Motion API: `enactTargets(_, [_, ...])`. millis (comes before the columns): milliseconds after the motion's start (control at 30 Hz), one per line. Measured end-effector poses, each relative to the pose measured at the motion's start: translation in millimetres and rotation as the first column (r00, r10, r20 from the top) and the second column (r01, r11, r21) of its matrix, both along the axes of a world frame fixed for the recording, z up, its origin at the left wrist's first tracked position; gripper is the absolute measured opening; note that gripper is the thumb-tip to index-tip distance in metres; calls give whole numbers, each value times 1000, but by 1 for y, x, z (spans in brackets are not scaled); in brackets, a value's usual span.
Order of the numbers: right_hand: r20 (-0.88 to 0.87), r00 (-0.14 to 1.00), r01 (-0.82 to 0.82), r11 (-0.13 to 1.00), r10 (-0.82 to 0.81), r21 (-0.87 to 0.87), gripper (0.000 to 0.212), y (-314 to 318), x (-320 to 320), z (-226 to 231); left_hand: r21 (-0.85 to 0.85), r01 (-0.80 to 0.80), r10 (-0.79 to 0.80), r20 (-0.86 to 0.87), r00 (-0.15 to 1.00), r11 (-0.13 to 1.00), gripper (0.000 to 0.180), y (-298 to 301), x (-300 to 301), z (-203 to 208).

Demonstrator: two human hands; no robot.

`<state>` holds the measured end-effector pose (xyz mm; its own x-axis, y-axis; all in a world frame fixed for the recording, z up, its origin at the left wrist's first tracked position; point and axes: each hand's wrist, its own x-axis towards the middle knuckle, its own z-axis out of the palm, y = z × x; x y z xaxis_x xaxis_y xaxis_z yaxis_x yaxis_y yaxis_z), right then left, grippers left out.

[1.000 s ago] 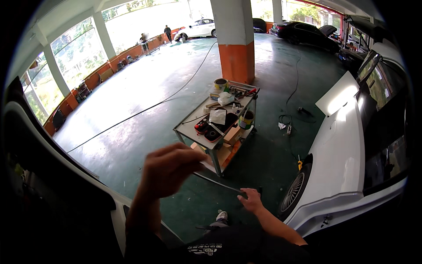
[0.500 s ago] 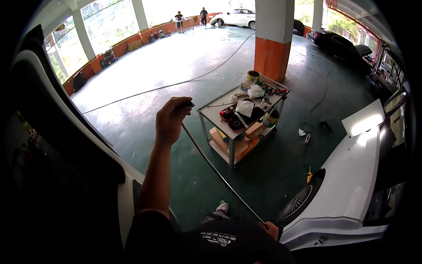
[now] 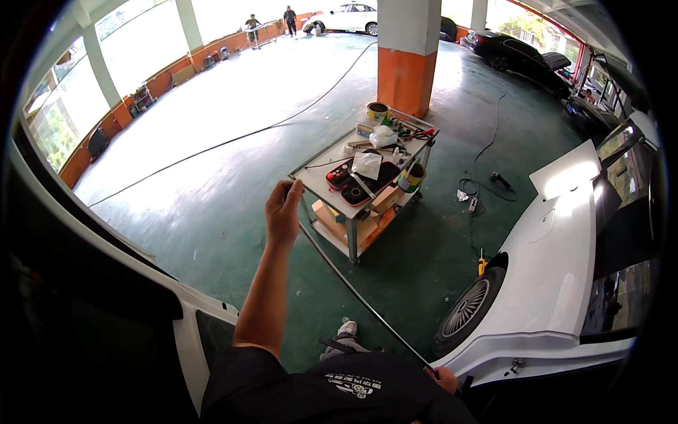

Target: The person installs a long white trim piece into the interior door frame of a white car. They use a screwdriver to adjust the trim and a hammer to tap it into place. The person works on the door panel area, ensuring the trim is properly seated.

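Note:
A long, thin, slightly bowed strip (image 3: 346, 283), dark with a shiny face, slants across in front of me. My left hand (image 3: 284, 214) is raised at its upper end, fingers pinched together; the grip itself is partly hidden behind the hand. Low on the right, my right hand (image 3: 444, 380) is closed around the strip's lower end, close to the white car body. Beyond my left hand stands a wheeled work cart (image 3: 352, 244), holding an open black-and-red tool case (image 3: 355, 194), a white sheet (image 3: 366, 165) and several tools.
A white car (image 3: 558, 261) with its wheel (image 3: 470, 307) stands close on the right. At left is an open car door frame (image 3: 187, 318). An orange-and-white pillar (image 3: 406, 78) rises behind the cart. Cables (image 3: 233, 143) cross the green floor. Two people (image 3: 290, 21) are far off.
My left hand has come down a little and turned, so its back now faces me more. The strip is still between both hands. The whole view has shifted.

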<state>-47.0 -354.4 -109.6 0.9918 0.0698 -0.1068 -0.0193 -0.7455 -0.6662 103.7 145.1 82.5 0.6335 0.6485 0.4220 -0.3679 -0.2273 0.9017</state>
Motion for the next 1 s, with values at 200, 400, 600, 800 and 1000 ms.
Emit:
enactTargets(200, [-222, 946, -223, 971, 236, 84, 35, -81, -10, -92, -285, 167, -176, -6, 984, 944, 18, 1, 6, -46])
enactTargets(400, [-256, 963, 79, 997, -83, -26, 24, -59, -50, -3, -233, 332, -377, -188, 907, 914, 23, -37, 3, -71])
enactTargets(600, [-60, 998, 29, 996, -34, -81, 37, -110, -93, -61, -316, 412, -498, -273, 823, 855, 24, -71, 12, -104])
enactTargets(800, [-223, 952, 184, 975, -208, -121, 27, -131, -127, -11, -558, 338, -539, -242, 807, 758, 22, -114, 4, -139])
enactTargets(1000, [-319, 848, 419, 904, -424, -90, 27, -166, -202, -17, -586, 497, -748, -327, 578, 640, 22, -188, 13, -172])
